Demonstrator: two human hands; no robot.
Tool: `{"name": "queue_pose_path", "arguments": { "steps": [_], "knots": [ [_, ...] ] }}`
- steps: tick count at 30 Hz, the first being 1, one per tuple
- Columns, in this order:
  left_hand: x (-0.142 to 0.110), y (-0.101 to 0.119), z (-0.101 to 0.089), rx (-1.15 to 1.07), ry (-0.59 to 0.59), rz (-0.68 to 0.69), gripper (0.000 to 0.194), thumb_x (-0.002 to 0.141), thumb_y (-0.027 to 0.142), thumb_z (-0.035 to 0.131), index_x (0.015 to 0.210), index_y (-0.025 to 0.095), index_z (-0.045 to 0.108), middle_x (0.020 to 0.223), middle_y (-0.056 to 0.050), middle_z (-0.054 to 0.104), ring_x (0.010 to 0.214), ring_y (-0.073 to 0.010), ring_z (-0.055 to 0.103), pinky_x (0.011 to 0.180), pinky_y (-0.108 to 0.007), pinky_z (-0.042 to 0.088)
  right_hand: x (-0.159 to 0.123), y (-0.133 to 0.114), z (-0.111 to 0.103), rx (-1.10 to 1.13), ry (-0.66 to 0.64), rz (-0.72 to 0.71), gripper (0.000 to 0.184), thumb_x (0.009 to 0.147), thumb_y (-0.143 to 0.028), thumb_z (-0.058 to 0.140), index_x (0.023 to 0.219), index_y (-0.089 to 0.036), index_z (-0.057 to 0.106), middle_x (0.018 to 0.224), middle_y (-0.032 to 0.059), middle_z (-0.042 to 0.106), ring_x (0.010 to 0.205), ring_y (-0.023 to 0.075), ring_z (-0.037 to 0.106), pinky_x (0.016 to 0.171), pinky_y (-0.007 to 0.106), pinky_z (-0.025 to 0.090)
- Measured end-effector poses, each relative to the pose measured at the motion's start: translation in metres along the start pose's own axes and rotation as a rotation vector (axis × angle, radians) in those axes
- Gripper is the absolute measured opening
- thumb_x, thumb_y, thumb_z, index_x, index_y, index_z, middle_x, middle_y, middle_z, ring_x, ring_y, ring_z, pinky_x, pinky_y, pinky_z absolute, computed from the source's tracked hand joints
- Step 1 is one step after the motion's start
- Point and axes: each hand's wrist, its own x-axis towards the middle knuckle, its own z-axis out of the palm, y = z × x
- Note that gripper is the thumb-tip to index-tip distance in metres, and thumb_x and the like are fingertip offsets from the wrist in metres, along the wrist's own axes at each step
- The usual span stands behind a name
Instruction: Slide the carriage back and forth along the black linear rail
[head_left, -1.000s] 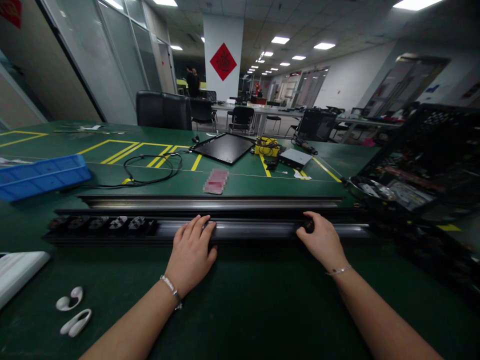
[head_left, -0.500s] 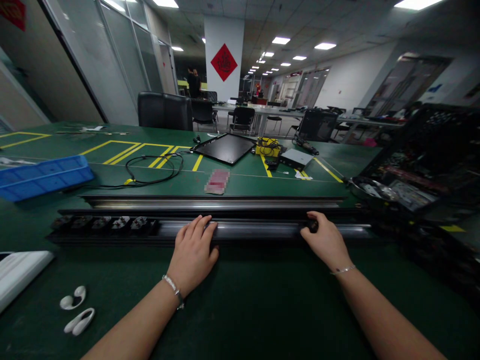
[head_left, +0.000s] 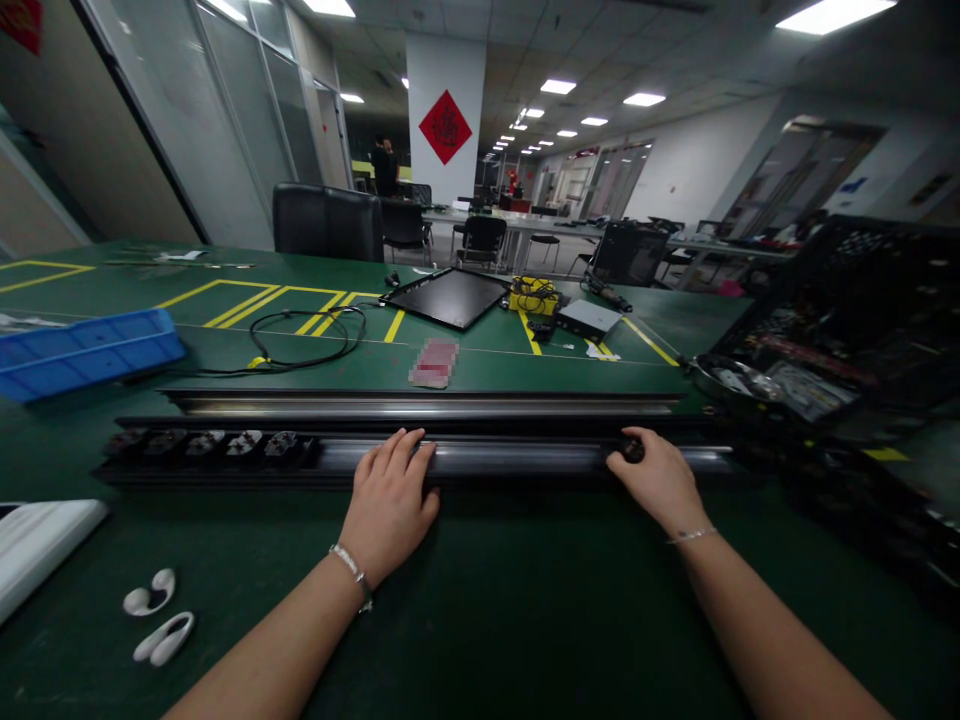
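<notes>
A long black metal channel (head_left: 525, 459) lies crosswise before me on the green table. Across its middle rests my left hand (head_left: 390, 500), fingers bent over the far edge and thumb at the near side, gripping it. Farther right, my right hand (head_left: 660, 480) is closed, thumb and index finger pinching a small dark rounded part (head_left: 634, 450) at the channel; its exact kind is mostly hidden. Several black modules with metal contacts (head_left: 244, 443) sit in a row in the channel's left end. A second long metal rail (head_left: 435, 407) lies parallel just behind.
White earbuds (head_left: 163, 638) and a white object (head_left: 49, 550) lie front left. A blue bin (head_left: 90, 350) and coiled black cable (head_left: 307, 345) are beyond. A black panel (head_left: 450, 298), yellow box (head_left: 532, 295) and grey box (head_left: 589, 318) stand farther back. Dark equipment (head_left: 847, 320) crowds the right.
My right hand and the small dark part appear slightly farther right along the channel. My left hand keeps its place on the channel. The view has shifted slightly.
</notes>
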Motion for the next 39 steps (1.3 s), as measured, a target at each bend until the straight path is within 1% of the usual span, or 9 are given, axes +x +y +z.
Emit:
{"name": "queue_pose_path", "arguments": {
  "steps": [4, 7, 10, 13, 15, 28, 33, 39],
  "knots": [
    [0.000, 0.000, 0.000, -0.007, -0.005, -0.001, 0.045, 0.078, 0.026, 0.053, 0.123, 0.019, 0.052, 0.135, -0.010, 0.050, 0.129, -0.0288, 0.040, 0.104, -0.048, 0.033, -0.001, 0.003, -0.001, -0.008, -0.017, -0.009, 0.043, 0.071, -0.039, 0.048, 0.105, -0.015, 0.060, 0.109, 0.0119, 0.062, 0.105, 0.0274, 0.055, 0.091, 0.040, 0.041],
    [0.000, 0.000, -0.001, -0.015, -0.007, -0.003, 0.045, 0.078, 0.026, 0.053, 0.123, 0.019, 0.052, 0.135, -0.010, 0.051, 0.129, -0.0289, 0.040, 0.104, -0.048, 0.033, -0.002, 0.006, -0.001, -0.016, -0.014, -0.049, 0.042, 0.073, -0.041, 0.046, 0.104, -0.017, 0.060, 0.108, 0.0110, 0.063, 0.102, 0.0269, 0.056, 0.088, 0.040, 0.042],
    [0.000, 0.000, -0.001, -0.012, -0.016, -0.003, 0.045, 0.079, 0.026, 0.053, 0.123, 0.019, 0.052, 0.136, -0.010, 0.050, 0.129, -0.0287, 0.039, 0.104, -0.048, 0.032, -0.005, 0.007, 0.001, -0.041, 0.029, -0.078, 0.041, 0.075, -0.042, 0.045, 0.104, -0.018, 0.060, 0.109, 0.0101, 0.063, 0.103, 0.0272, 0.056, 0.089, 0.042, 0.040],
    [0.000, 0.000, -0.001, -0.001, -0.023, -0.003, 0.045, 0.080, 0.026, 0.052, 0.124, 0.019, 0.051, 0.136, -0.009, 0.049, 0.129, -0.0285, 0.039, 0.105, -0.047, 0.031, -0.006, 0.007, 0.004, -0.065, 0.095, -0.070, 0.043, 0.074, -0.044, 0.044, 0.104, -0.017, 0.060, 0.111, 0.0108, 0.062, 0.106, 0.0284, 0.054, 0.091, 0.044, 0.038],
    [-0.001, 0.000, 0.000, 0.008, -0.021, -0.005, 0.044, 0.080, 0.026, 0.051, 0.124, 0.019, 0.051, 0.137, -0.009, 0.049, 0.129, -0.0287, 0.039, 0.105, -0.048, 0.031, -0.007, 0.007, 0.004, -0.073, 0.106, -0.065, 0.044, 0.073, -0.046, 0.045, 0.103, -0.017, 0.059, 0.110, 0.0114, 0.062, 0.106, 0.0287, 0.054, 0.091, 0.045, 0.038],
    [0.000, -0.001, 0.000, 0.017, -0.001, 0.008, 0.044, 0.079, 0.025, 0.052, 0.123, 0.020, 0.052, 0.135, -0.010, 0.050, 0.128, -0.0290, 0.041, 0.103, -0.048, 0.034, -0.005, 0.011, 0.003, -0.054, 0.087, -0.063, 0.044, 0.072, -0.045, 0.047, 0.104, -0.017, 0.060, 0.111, 0.0109, 0.062, 0.106, 0.0286, 0.054, 0.092, 0.045, 0.038],
    [0.000, -0.002, 0.001, 0.005, 0.008, 0.005, 0.044, 0.078, 0.025, 0.053, 0.122, 0.023, 0.052, 0.135, -0.009, 0.051, 0.127, -0.0288, 0.042, 0.103, -0.048, 0.033, -0.003, 0.014, -0.001, -0.039, 0.076, -0.077, 0.040, 0.073, -0.044, 0.047, 0.101, -0.019, 0.062, 0.110, 0.0099, 0.063, 0.104, 0.0273, 0.056, 0.092, 0.044, 0.038],
    [0.000, -0.002, 0.001, 0.015, -0.009, 0.006, 0.044, 0.079, 0.026, 0.052, 0.123, 0.021, 0.052, 0.136, -0.009, 0.050, 0.128, -0.0287, 0.040, 0.103, -0.047, 0.033, -0.001, 0.016, -0.003, -0.031, 0.047, -0.065, 0.043, 0.073, -0.045, 0.048, 0.103, -0.018, 0.063, 0.111, 0.0100, 0.064, 0.104, 0.0272, 0.056, 0.091, 0.042, 0.040]
  ]
}}
